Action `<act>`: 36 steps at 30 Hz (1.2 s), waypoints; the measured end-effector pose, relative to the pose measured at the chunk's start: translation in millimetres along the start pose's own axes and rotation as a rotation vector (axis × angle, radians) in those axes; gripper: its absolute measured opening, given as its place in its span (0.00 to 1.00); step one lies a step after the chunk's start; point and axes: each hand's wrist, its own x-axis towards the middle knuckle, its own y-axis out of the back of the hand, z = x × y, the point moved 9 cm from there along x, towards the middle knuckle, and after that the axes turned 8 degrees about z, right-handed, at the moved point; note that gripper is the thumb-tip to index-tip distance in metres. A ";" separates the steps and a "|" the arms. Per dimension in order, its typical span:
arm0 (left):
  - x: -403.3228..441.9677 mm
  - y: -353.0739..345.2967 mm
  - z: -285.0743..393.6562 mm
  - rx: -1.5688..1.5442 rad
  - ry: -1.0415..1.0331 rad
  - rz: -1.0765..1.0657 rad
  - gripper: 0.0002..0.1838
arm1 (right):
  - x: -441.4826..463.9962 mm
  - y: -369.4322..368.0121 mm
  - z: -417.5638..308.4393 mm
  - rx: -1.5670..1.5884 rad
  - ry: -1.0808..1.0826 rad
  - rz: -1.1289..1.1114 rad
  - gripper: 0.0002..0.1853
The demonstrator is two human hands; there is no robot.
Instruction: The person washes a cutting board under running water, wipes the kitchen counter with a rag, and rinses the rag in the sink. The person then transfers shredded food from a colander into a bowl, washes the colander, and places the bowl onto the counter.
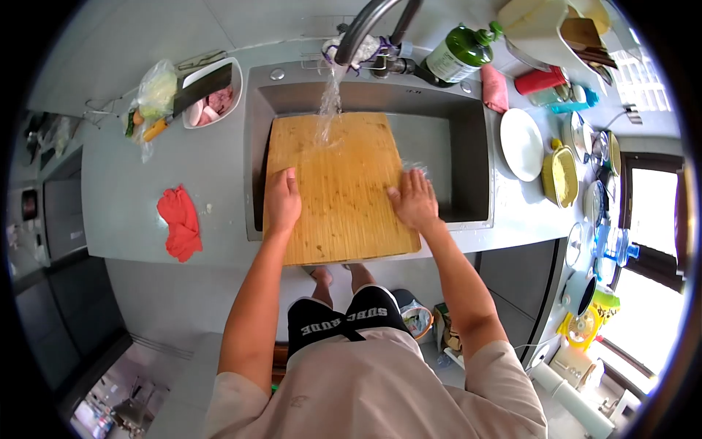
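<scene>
A wooden cutting board (340, 190) lies tilted over the sink (453, 216), its near end reaching past the counter's front edge. Water runs from the curved faucet (358, 36) onto the board's far part. My left hand (283, 199) grips the board's left edge, thumb on top and the other fingers mostly hidden. At the right edge my right hand (417, 201) rests with fingers stretched out and thumb touching the surface. Small splashes show beside its fingertips.
Left of the sink are a red cloth (179, 223), a white container (235, 99) of raw meat with a cleaver (201, 89) across it, and bagged vegetables (157, 91). To the right stand a green bottle (461, 55), a white plate (521, 144) and a yellow basket (561, 175).
</scene>
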 end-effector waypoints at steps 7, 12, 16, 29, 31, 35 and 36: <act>-14.2 -24.8 14.4 0.164 -0.241 -0.035 0.17 | -41.5 13.4 -133.6 0.258 0.512 -0.009 0.38; 2.2 -3.1 -29.2 0.030 0.122 -0.022 0.19 | 19.8 -5.9 -127.1 0.285 0.461 -0.033 0.37; 5.8 0.1 -68.7 -0.199 0.261 0.158 0.19 | 38.9 -23.3 -199.5 0.246 0.721 -0.123 0.39; -10.6 -50.7 15.2 0.499 -0.477 -0.024 0.19 | 137.9 -39.6 -7.3 0.102 -0.329 -0.137 0.40; 15.9 -65.9 9.8 0.105 -0.074 -0.152 0.20 | 147.8 -37.3 7.6 0.115 -0.288 -0.027 0.37; 49.9 -134.5 4.2 -0.926 0.916 -0.255 0.19 | 182.0 -42.4 34.2 1.115 -0.487 0.049 0.20; 62.5 -144.0 15.7 -0.929 0.914 -0.255 0.19 | 183.2 -31.7 31.3 1.113 -0.485 0.051 0.20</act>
